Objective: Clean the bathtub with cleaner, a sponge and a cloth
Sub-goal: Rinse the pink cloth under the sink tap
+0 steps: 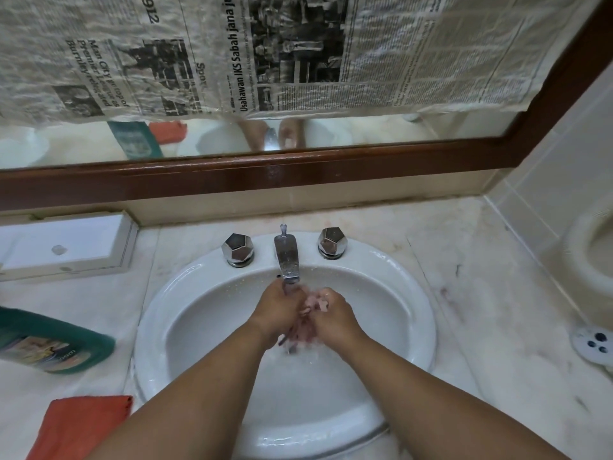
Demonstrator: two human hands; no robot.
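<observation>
Forearms are reaching in from the lower edge and converging over the white sink (414,293), where both hands are meeting under the faucet (287,257). The left hand (278,310) is angling its fingers downward, loosely extended and gripping nothing, pressing against the right hand (335,313). The right hand is bending its fingers toward the left; blur is hiding whether they are wrapping anything. The green cleaner bottle (49,343) is lying on the marble counter (481,293) left of the sink, with the orange cloth (83,423) lying nearer, beside the left forearm.
</observation>
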